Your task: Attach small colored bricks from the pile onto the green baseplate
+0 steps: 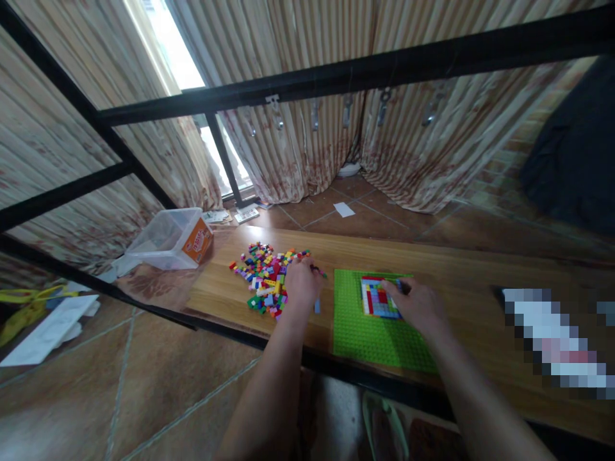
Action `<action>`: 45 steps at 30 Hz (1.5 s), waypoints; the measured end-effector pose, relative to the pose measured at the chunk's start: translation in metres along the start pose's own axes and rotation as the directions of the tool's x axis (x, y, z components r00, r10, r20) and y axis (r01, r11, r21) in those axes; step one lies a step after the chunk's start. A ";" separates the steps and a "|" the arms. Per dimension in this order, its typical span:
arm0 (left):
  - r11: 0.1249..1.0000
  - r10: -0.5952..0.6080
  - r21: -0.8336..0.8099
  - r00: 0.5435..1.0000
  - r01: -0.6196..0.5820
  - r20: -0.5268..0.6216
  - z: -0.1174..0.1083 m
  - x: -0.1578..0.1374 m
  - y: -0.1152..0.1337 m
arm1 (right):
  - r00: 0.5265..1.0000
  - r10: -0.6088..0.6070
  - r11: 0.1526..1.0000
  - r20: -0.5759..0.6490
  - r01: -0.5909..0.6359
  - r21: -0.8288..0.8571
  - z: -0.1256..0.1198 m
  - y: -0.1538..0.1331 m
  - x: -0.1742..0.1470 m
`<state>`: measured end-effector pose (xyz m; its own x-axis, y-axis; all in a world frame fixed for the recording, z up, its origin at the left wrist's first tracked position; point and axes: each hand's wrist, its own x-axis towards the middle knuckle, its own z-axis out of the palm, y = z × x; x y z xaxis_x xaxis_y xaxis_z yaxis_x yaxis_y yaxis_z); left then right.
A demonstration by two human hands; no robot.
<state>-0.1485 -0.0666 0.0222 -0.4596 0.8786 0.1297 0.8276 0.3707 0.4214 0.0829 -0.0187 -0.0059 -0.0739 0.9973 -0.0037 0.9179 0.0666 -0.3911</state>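
Observation:
On the wooden table, a loose heap of coloured toy bricks (266,282) lies at the left. My left hand (302,278) reaches over the right side of this heap with its fingers curled downward. Whatever those fingertips hold is hidden. A green studded baseplate (379,342) rests to the right of the heap. A flat rectangular brick build (377,301), with a light border and red, blue and yellow bricks inside, sits on it. My right hand (423,307) touches the build's right upper part, thumb and fingers drawn together; anything between them is too small to make out.
A light blue brick (317,306) lies between heap and baseplate. Left of the table stands a clear plastic tub (166,243) with an orange label. A black metal bar (336,80) with hanging hooks crosses beyond the table. A pixelated object (552,339) is at the right.

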 end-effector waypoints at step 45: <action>0.934 0.118 -0.345 0.992 -0.094 0.050 0.019 0.010 0.005 | 0.999 0.018 0.998 0.046 -0.020 0.057 -0.012 -0.008 -0.005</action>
<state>-0.1428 -0.0503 0.0086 -0.3418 0.9302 0.1339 0.7052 0.1597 0.6908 0.0809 -0.0241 0.0081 -0.0755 0.9957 -0.0531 0.8953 0.0443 -0.4432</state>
